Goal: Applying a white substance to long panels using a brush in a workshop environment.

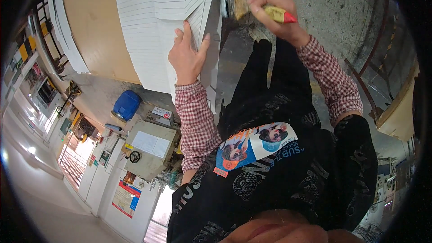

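Fanned white paper sheets lie overlapping in stepped rows on a tan board-topped table. My left hand rests on them near their right edge, its fingers spread and pressing on the paper. Off to the right of the stack, my right hand grips a paintbrush by its yellow, red-tipped handle. The brush's wide head points left, toward the sheets, and stays apart from them. Whitish stuff coats the bristle end, which is slightly blurred.
Bare tan board shows left of the sheets, with more white paper along its far-left edge. Below stand a blue plastic container and a grey machine with a handwheel. Concrete floor lies to the right, beside a metal frame.
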`<state>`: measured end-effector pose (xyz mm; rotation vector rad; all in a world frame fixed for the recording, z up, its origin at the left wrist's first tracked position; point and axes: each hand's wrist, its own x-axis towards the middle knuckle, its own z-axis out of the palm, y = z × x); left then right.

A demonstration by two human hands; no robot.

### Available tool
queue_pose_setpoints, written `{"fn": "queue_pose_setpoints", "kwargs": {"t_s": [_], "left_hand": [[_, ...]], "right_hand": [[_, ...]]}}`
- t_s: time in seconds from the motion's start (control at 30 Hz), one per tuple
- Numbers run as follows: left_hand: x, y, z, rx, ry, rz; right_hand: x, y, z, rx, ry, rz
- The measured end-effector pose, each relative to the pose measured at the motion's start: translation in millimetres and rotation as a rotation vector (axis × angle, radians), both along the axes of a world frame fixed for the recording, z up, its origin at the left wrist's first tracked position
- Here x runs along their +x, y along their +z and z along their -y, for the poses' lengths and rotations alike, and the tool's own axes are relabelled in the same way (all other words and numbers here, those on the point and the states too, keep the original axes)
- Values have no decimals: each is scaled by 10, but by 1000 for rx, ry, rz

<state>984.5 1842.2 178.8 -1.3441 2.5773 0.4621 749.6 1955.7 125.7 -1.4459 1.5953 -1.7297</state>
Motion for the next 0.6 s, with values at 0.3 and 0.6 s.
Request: {"fn": "queue_pose_setpoints", "kwargs": {"t_s": [0.3, 0.6], "left_hand": [[25, -615, -477, -279, 109, -117], [466, -146, -397, -59, 91, 1]], "right_hand": [[-74, 180, -274, 75, 35, 132], [-13, 203, -194, 30, 9, 51]]}}
